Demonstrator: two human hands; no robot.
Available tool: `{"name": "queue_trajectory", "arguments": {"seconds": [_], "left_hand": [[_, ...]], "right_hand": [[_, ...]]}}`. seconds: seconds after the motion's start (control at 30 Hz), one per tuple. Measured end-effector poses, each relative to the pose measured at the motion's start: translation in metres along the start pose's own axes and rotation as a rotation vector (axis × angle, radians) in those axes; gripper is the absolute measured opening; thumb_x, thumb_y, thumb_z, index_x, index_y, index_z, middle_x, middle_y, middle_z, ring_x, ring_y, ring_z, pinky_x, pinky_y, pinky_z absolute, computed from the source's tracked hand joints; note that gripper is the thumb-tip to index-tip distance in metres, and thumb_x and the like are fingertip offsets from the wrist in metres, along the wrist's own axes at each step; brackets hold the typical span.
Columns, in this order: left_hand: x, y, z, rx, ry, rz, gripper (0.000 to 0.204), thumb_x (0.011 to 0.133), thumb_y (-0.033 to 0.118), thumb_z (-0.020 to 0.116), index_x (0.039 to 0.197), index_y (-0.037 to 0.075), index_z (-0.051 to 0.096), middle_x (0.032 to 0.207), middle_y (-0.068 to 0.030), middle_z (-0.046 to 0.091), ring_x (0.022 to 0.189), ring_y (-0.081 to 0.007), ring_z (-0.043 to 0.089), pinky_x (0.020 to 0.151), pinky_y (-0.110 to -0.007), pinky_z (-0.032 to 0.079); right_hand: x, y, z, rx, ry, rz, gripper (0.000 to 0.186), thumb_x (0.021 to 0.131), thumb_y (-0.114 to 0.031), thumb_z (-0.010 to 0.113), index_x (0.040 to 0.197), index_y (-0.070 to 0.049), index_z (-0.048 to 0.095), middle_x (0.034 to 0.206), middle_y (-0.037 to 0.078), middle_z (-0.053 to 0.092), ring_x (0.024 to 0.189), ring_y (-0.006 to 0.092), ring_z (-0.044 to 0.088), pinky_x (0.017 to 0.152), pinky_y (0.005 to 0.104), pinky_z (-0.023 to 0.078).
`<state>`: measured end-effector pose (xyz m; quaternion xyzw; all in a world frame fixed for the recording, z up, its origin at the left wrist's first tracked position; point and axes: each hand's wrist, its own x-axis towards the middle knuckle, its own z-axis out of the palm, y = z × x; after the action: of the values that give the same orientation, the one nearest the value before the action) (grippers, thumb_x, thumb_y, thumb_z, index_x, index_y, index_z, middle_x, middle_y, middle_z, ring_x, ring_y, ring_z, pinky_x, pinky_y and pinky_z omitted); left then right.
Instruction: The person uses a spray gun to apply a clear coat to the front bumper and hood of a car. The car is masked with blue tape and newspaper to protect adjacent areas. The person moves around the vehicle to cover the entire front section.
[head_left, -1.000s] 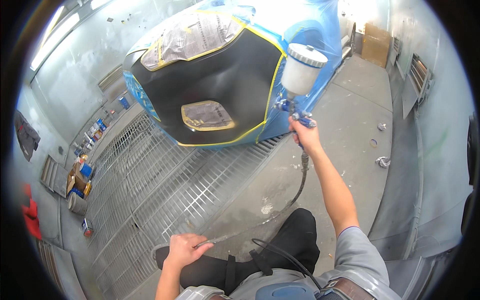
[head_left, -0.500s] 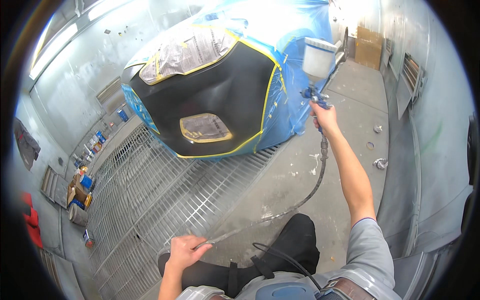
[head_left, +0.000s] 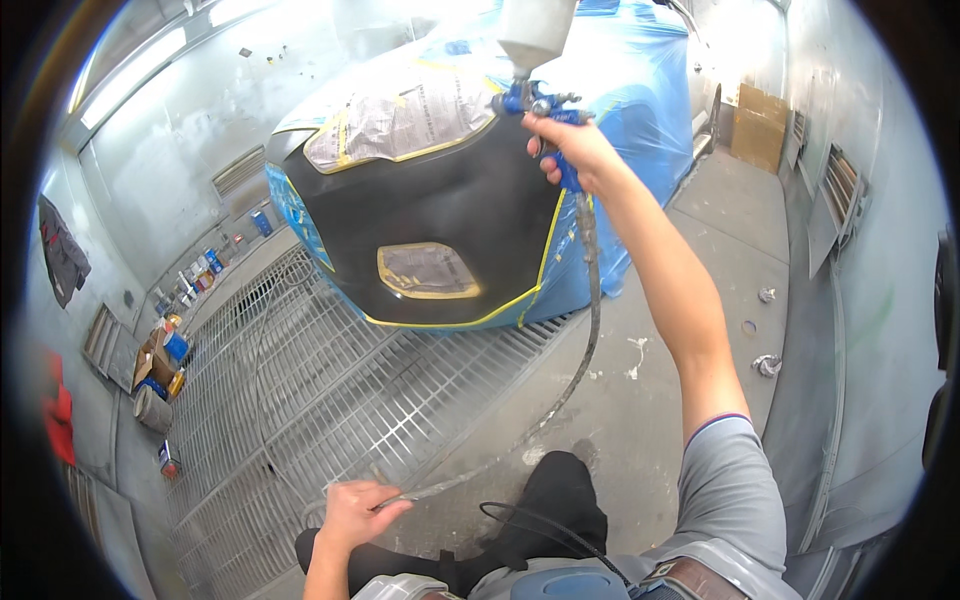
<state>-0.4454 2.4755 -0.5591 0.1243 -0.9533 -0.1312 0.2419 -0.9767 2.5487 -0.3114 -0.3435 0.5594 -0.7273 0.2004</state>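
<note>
My right hand [head_left: 582,155] grips the blue handle of a spray gun [head_left: 545,103], fingers at its trigger. A white paint cup [head_left: 536,32] sits on top of the gun, cut by the frame's upper edge. From the handle an air hose [head_left: 595,290] curves down to my left hand [head_left: 352,515], which is closed around it low at the left. Beyond the gun stands a dark car-end panel [head_left: 440,205], edged with yellow tape. Masking paper [head_left: 400,120] covers its upper opening, and a smaller paper patch [head_left: 430,272] lies lower. Blue plastic film [head_left: 640,140] wraps the surrounding body.
Metal floor grating [head_left: 340,390] runs beneath the car's front. Cans and a cardboard box [head_left: 152,358] line the left wall. Crumpled scraps [head_left: 767,365] lie on the right floor near the wall. A large cardboard sheet [head_left: 759,127] leans at the back right.
My right hand has swung left and up with the spray gun, which now overlaps the panel's upper right edge. The hose followed. My left hand keeps its hold, and the view has shifted slightly.
</note>
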Motion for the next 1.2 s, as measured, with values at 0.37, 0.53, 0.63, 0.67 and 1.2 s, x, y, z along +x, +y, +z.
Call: {"name": "queue_trajectory", "arguments": {"seconds": [0.37,0.53,0.63,0.67,1.2], "left_hand": [[0.019,0.010,0.007,-0.006,-0.012,-0.016,0.022,0.077,0.033,0.092,0.080,0.014,0.080,0.061,-0.0008,0.064,0.052,-0.0195,0.061,0.047,-0.034,0.045],[0.028,0.019,0.009,-0.005,-0.040,-0.021,0.022,0.077,0.032,0.091,0.080,0.013,0.080,0.062,-0.0016,0.065,0.052,-0.0201,0.062,0.048,-0.034,0.045],[0.030,0.021,0.011,-0.017,-0.030,-0.016,0.022,0.078,0.032,0.091,0.080,0.013,0.080,0.062,-0.0023,0.065,0.052,-0.0211,0.062,0.048,-0.035,0.046],[0.031,0.022,0.012,-0.025,-0.021,-0.014,0.022,0.078,0.032,0.091,0.080,0.013,0.080,0.062,-0.0025,0.065,0.053,-0.0215,0.063,0.048,-0.035,0.046],[0.031,0.015,0.026,-0.042,0.066,-0.043,0.021,0.080,0.029,0.091,0.085,0.011,0.081,0.063,-0.0039,0.067,0.049,-0.0210,0.062,0.047,-0.034,0.046]], "right_hand": [[0.054,0.011,-0.138,0.050,0.098,0.153,0.023,0.101,-0.031,0.076,0.107,-0.009,0.071,0.081,0.004,0.068,0.058,0.0112,0.054,0.046,0.0279,0.043],[0.051,0.041,-0.199,0.042,0.227,0.203,0.027,0.101,-0.035,0.077,0.106,-0.010,0.067,0.080,0.003,0.065,0.053,0.0107,0.053,0.043,0.0264,0.041],[0.051,0.061,-0.232,0.060,0.263,0.236,0.026,0.100,-0.034,0.077,0.105,-0.010,0.066,0.079,0.003,0.065,0.053,0.0109,0.053,0.043,0.0268,0.041],[0.050,0.068,-0.241,0.059,0.285,0.250,0.026,0.100,-0.034,0.077,0.105,-0.011,0.066,0.079,0.003,0.065,0.053,0.0109,0.053,0.043,0.0268,0.041],[0.069,0.016,-0.201,-0.504,0.633,-0.141,0.038,0.090,-0.035,0.083,0.083,0.001,0.071,0.067,0.009,0.068,0.046,0.0160,0.058,0.041,0.0344,0.045]]}}
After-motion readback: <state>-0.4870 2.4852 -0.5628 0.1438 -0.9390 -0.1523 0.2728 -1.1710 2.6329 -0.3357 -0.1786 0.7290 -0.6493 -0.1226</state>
